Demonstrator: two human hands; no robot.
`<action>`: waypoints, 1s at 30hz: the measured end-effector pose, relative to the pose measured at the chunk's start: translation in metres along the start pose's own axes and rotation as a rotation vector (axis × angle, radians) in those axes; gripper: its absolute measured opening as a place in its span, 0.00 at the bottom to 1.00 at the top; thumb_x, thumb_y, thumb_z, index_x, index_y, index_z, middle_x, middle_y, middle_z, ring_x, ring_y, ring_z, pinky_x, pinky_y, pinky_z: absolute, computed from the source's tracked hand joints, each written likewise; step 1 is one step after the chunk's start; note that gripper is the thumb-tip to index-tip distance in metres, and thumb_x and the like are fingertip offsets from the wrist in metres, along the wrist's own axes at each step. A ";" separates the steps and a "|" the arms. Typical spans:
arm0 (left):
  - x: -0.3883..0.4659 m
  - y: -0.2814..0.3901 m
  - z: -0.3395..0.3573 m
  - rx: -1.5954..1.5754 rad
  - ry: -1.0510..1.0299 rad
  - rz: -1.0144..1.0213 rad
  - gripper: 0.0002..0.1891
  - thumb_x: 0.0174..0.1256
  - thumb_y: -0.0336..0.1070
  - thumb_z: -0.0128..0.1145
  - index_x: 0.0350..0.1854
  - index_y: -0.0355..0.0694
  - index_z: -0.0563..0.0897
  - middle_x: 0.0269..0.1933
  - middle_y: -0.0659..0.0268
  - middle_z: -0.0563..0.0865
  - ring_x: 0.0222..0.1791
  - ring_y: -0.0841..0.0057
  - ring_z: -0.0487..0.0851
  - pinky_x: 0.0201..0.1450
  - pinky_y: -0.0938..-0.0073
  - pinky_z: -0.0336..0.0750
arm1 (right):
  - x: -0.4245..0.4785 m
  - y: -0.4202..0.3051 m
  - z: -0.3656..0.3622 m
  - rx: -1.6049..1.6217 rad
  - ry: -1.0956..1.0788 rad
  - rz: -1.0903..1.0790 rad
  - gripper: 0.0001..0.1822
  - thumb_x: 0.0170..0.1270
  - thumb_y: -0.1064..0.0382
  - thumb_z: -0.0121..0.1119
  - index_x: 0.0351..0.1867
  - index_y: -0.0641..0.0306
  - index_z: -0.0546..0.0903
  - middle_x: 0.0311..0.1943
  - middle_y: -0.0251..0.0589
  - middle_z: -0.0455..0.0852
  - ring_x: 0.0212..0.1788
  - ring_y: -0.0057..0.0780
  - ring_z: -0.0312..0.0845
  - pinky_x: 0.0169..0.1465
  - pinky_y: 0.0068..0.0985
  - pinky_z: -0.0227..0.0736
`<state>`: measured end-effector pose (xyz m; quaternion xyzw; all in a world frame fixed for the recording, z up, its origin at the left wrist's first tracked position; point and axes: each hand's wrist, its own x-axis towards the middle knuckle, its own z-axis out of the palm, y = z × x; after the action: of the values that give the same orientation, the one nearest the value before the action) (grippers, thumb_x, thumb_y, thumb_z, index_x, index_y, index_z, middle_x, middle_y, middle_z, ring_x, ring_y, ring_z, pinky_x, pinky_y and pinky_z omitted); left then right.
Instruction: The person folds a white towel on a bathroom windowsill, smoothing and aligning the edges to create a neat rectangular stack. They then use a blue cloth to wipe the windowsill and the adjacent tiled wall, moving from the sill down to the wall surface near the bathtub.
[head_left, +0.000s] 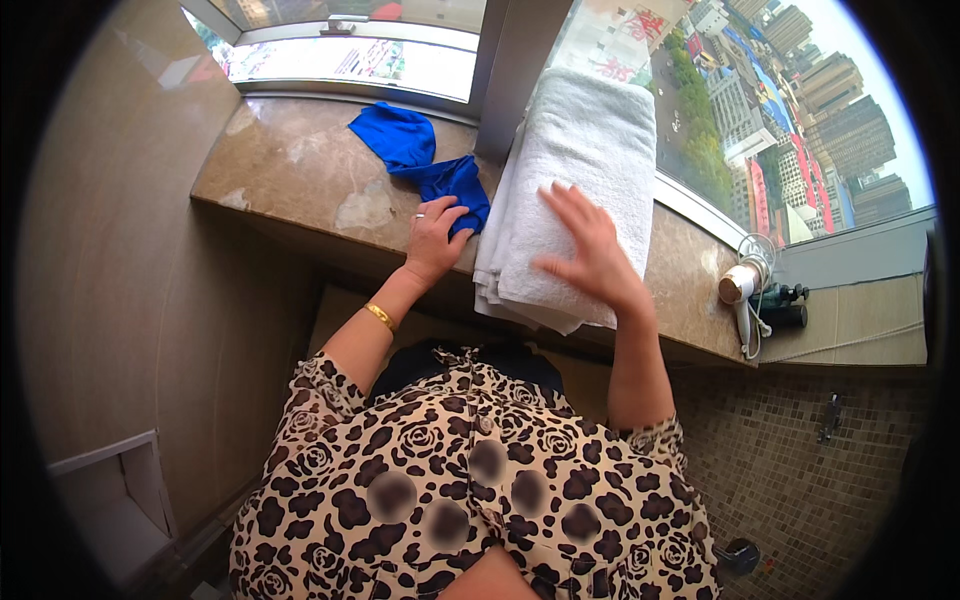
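Observation:
My left hand (437, 234), with a ring and a gold bracelet, is at the near end of a crumpled blue cloth (405, 142). Its fingers and thumb close on the cloth's edge. The cloth lies twisted across the brown marble windowsill (300, 165). To its right, a folded white terry towel (577, 150) rests on the sill, its near end hanging over the front edge. Over the towel's near half is my right hand (589, 251), slightly blurred, fingers spread and holding nothing. Whether its palm presses on the towel I cannot tell.
A hair dryer (741, 289) with a coiled cord stands at the sill's right end, beside dark bottles (784, 307). Window frames (517, 75) border the sill's back. A wall niche (112, 487) is low on the left; mosaic tile (795, 465) covers the right.

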<state>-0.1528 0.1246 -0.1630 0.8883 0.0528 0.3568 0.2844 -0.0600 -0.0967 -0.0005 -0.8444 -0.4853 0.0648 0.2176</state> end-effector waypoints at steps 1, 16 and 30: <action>0.002 0.013 -0.009 0.025 0.042 -0.031 0.15 0.51 0.32 0.66 0.43 0.40 0.83 0.51 0.55 0.81 0.51 0.55 0.76 0.54 0.62 0.72 | -0.026 -0.018 -0.001 -0.108 -0.060 -0.046 0.47 0.49 0.37 0.68 0.70 0.49 0.65 0.72 0.48 0.59 0.75 0.48 0.48 0.74 0.51 0.42; 0.054 0.117 -0.038 -0.461 -0.287 0.014 0.09 0.57 0.37 0.65 0.38 0.41 0.81 0.41 0.64 0.83 0.44 0.63 0.79 0.43 0.58 0.71 | -0.080 0.010 -0.004 0.658 0.540 0.354 0.09 0.55 0.75 0.60 0.38 0.68 0.85 0.28 0.36 0.85 0.31 0.17 0.77 0.37 0.18 0.74; 0.042 0.133 -0.044 -0.418 -0.142 0.363 0.09 0.47 0.19 0.58 0.31 0.37 0.79 0.42 0.54 0.85 0.40 0.56 0.84 0.41 0.66 0.80 | -0.089 0.008 -0.001 -0.049 0.676 -0.052 0.06 0.52 0.76 0.58 0.26 0.60 0.79 0.34 0.39 0.85 0.36 0.34 0.81 0.40 0.26 0.73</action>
<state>-0.1659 0.0473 -0.0397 0.8281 -0.2020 0.3418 0.3957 -0.1000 -0.1760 -0.0116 -0.8105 -0.4083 -0.2362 0.3473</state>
